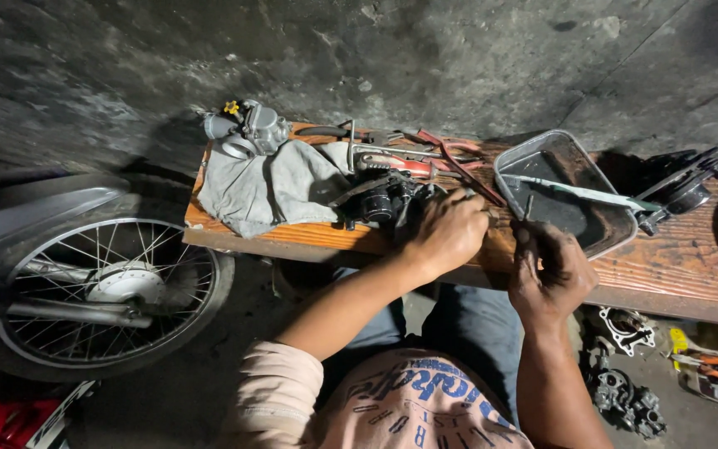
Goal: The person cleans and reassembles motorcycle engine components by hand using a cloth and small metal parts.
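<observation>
Dim little workshop corner here: rough dark concrete wall behind, and a worn orange-brown wooden plank bench [675, 266] running across the shot with everything piled on it. A motorcycle's spoked wheel with its grey fender [105, 287] is parked just left of the bench.

The person sits right up against the bench edge, so both hands work on the near side of the plank. The left hand [449, 229] is curled down over a small dark metal engine part [380, 204], fingers bent and closed on it, looks like it's pinning the part against the wood so it can't slide. The right hand [552, 274] is wrapped shut around a thin dark-handled screwdriver-type tool [528, 229], shaft pointing up and away, just beside the left hand. Can't tell whether the tip actually touches the part, since the hand covers that spot.

A crumpled grey rag [272, 187] is spread on the left end of the bench, and a silver carburettor with a yellow knob [247, 129] sits at its far edge near the wall, probably kept on the cloth to stay clean. Red-handled pliers and loose tools [425, 154] lie fanned behind the hands, within easy reach.

Containers: one shallow rectangular metal tray [617, 237] at the right, near corner just beside the right hand. Inside it is dark, maybe a liquid film, with a long pale brush-like stick [583, 191] lying diagonally across it. More greasy engine bits [625, 391] sit on the floor under the bench.
</observation>
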